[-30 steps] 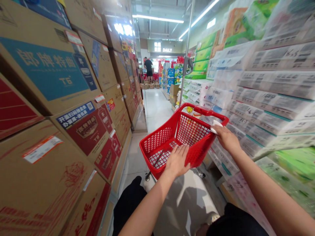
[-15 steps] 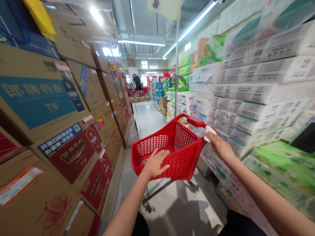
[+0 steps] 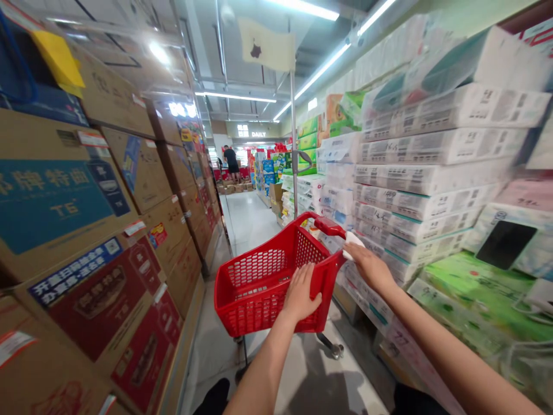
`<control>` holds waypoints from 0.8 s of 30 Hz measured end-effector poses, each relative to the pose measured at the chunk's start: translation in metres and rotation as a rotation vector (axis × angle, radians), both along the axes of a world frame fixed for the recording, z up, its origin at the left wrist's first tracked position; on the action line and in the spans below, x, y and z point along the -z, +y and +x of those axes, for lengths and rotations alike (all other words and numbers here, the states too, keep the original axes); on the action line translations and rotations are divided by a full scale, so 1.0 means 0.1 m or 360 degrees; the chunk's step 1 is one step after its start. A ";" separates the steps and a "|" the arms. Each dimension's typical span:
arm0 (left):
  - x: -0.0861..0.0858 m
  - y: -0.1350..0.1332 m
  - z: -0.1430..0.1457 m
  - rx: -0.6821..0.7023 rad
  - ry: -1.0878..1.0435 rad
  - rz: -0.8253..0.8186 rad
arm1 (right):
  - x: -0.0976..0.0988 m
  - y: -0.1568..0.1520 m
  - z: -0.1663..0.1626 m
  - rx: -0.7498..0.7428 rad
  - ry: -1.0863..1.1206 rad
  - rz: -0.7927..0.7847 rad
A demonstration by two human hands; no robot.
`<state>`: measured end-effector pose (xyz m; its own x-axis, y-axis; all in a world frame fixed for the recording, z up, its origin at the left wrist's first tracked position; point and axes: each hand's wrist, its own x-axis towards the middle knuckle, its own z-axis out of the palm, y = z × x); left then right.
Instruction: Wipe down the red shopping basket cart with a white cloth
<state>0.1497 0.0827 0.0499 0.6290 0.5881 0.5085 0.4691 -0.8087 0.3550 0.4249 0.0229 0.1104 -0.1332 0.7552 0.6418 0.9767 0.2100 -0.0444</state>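
A red plastic shopping cart stands sideways in the aisle in front of me, its basket holding nothing I can make out. At the right end of its red handle, my right hand closes on a white cloth pressed to the bar. My left hand lies at the near side rim of the basket, fingers stretched forward and thumb apart, with nothing in it. A caster wheel shows beneath the cart.
Cardboard boxes are stacked high on the left. Wrapped white packs line the right, with a black phone lying on goods there. A metal pole rises behind the cart. A person in black stands far ahead.
My left hand has moved right along the basket's near side, towards the handle end. The cart has turned a little and sits lower and further left in view. My right hand keeps the cloth.
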 end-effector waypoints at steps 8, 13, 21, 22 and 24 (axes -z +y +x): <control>0.00 -0.03 -0.08 0.0152 -0.0076 -0.0061 | 0.07 -0.05 -0.12 -0.0259 0.0007 -0.0026; -0.01 -0.01 -0.16 0.0185 -0.0154 -0.0103 | 0.12 -0.13 0.00 -0.0030 0.0152 0.0182; -0.02 0.03 -0.36 0.0199 -0.0196 -0.0154 | -0.04 -0.22 -0.17 -0.0263 -0.0145 0.0084; -0.02 0.03 -0.39 0.0196 -0.0185 -0.0159 | -0.08 -0.21 -0.12 -0.0168 -0.0119 0.0117; -0.03 0.03 -0.42 0.0172 -0.0169 -0.0145 | -0.11 -0.20 -0.09 -0.0002 -0.0064 0.0183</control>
